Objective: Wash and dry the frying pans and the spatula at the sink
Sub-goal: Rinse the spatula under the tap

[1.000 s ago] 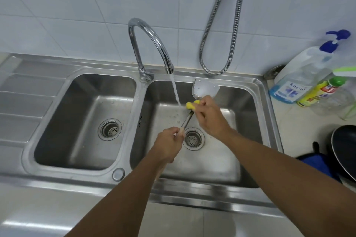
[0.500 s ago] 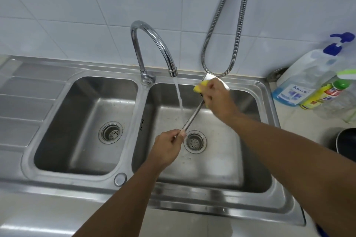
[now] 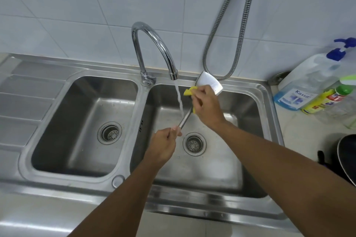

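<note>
Head view, left hand: My left hand point(image 3: 162, 146) is clenched round the low end of the spatula's steel handle, over the right basin and close to its drain point(image 3: 194, 143).
Head view, right hand: My right hand point(image 3: 206, 106) grasps a yellow sponge point(image 3: 189, 91) and presses it against the spatula's neck, where handle meets blade.
Spatula: The spatula point(image 3: 210, 83) hangs slanted between both hands, clear of the sink floor. Its handle end is near me and its pale blade is up at the far rim of the sink point(image 3: 269, 121).
Water: The tap point(image 3: 154, 48) is running. The stream point(image 3: 180, 100) falls just left of the sponge and seems to land on the handle about midway.
Change: A second ago the sponge sat lower, around the middle of the handle. It has since climbed to the neck, while my left hand has kept the same grip at the bottom.
Meaning: I judge the handle scrubbed and the blade next. Rinsing and drying the spatula are still to come.
Frying pan: One dark frying pan point(image 3: 348, 156) sits on the table point(image 3: 300, 136) at the right edge, partly cut off by the frame and well apart from the basin. I cannot tell whether it has been washed.
Nearby: Soap bottles point(image 3: 308, 86) stand on the table behind the pan.
</note>
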